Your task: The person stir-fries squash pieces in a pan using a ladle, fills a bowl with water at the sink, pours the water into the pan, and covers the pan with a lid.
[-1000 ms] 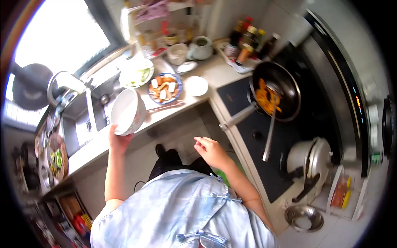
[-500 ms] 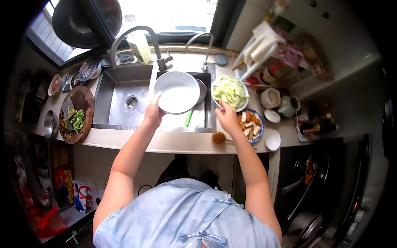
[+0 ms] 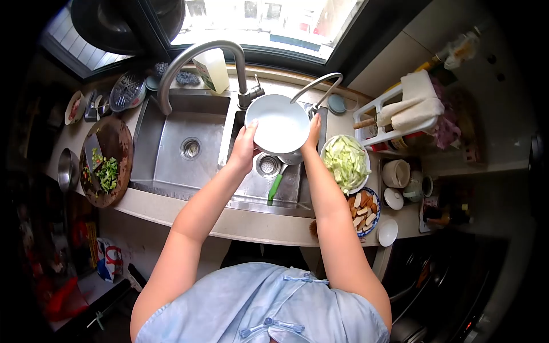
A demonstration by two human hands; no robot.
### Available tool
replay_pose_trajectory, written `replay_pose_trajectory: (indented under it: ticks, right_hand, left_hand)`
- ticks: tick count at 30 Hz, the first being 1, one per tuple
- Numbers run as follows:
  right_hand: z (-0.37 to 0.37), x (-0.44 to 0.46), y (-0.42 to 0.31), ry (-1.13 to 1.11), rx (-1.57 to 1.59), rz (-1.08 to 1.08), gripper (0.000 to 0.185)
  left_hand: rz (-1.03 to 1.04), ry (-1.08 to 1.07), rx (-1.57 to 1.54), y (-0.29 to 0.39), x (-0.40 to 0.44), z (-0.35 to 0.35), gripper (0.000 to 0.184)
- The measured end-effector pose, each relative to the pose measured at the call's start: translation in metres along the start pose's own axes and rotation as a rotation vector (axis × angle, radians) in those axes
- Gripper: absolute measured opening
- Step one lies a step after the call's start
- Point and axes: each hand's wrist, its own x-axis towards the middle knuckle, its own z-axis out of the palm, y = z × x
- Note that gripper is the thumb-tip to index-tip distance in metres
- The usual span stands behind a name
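Two outstretched hands (image 3: pixel 245 147) (image 3: pixel 312 134) flank the bowl (image 3: pixel 279 124).

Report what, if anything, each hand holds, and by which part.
The left hand holds the white bowl by the left side of its rim. The right hand is beside the small tap and bowl; whether it grips either cannot be told.

- From my head, the camera faced forward and down.
- It looked from close above my shirt (image 3: pixel 246 303) past my left hand (image 3: pixel 244 147) and right hand (image 3: pixel 313 134) to the sink (image 3: pixel 171 137) and window (image 3: pixel 257 26).
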Motion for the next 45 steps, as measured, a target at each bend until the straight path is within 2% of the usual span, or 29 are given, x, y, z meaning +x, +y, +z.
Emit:
replay_pose_trajectory:
  ticks: [1,4,5,8,11,14,16,18,20,21,22,26,30,32,35,38,41,45]
  right_hand:
    - [-0.005,-0.01,-0.008,0.037,-0.096,-0.079,0.07]
    - [-0.006,-0.015,-0.013,-0.328,-0.399,-0.114,0.07]
    - [0.009,-0.017,0.005,-0.284,-0.392,-0.225,0.072]
    - [0.009,-0.015,0.002,-0.317,-0.501,-0.303,0.069]
    - [-0.017,-0.043,-0.022,-0.231,-0.203,-0.138,0.065]
    - [-0.053,-0.078,-0.039,-0.598,-0.24,-0.261,0.061]
    - [-0.07,-0.117,-0.02,-0.537,-0.177,-0.441,0.056]
    - [-0.106,-0.148,-0.018,-0.6,-0.101,-0.451,0.05]
    - [-0.13,-0.177,0.002,-0.615,-0.018,-0.388,0.048]
    - [-0.145,-0.185,0.002,-0.666,0.016,-0.326,0.046]
    - [-0.154,-0.195,0.013,-0.641,-0.061,-0.345,0.043]
    - [-0.181,-0.22,0.033,-0.679,-0.079,-0.231,0.036]
    - [-0.189,-0.227,0.045,-0.717,-0.046,-0.196,0.034]
    - [-0.191,-0.227,0.042,-0.727,-0.019,-0.198,0.034]
    - [-0.212,-0.228,-0.012,-0.863,-0.058,0.05,0.041]
    - [-0.208,-0.225,0.007,-0.897,-0.074,-0.012,0.041]
    - [-0.212,-0.226,-0.001,-0.865,-0.105,-0.074,0.041]
    - [-0.219,-0.226,-0.025,-0.868,-0.129,-0.007,0.041]
  left_hand:
    - [-0.009,0.011,0.03,0.002,0.001,0.002,0.043]
    - [-0.008,0.024,0.034,-0.001,0.009,0.002,0.042]
    - [0.001,0.02,0.025,-0.003,0.012,0.001,0.042]
    - [0.022,0.019,0.01,-0.01,0.018,-0.005,0.041]
    - [0.028,0.036,0.02,-0.011,0.018,-0.005,0.04]
    - [0.02,0.077,0.039,-0.007,0.012,-0.001,0.038]
    - [0.001,0.144,0.061,-0.008,0.012,0.0,0.035]
    - [0.056,0.076,-0.048,-0.024,0.028,-0.009,0.035]
    - [0.057,0.085,0.038,-0.028,0.032,-0.014,0.038]
    - [0.068,0.156,0.047,-0.024,0.026,-0.009,0.039]
    - [0.072,0.155,0.072,-0.029,0.031,-0.011,0.039]
    - [0.125,0.221,-0.093,-0.018,0.013,0.007,0.044]
    - [0.111,0.2,-0.079,-0.02,0.015,0.008,0.046]
    - [0.127,0.23,-0.075,-0.025,0.02,0.01,0.047]
    - [0.127,0.204,-0.047,-0.041,0.038,0.005,0.048]
    - [0.118,0.229,-0.055,-0.039,0.034,0.01,0.049]
    - [0.038,0.152,-0.069,-0.03,0.026,0.012,0.054]
    - [0.025,0.133,-0.092,-0.024,0.021,0.014,0.054]
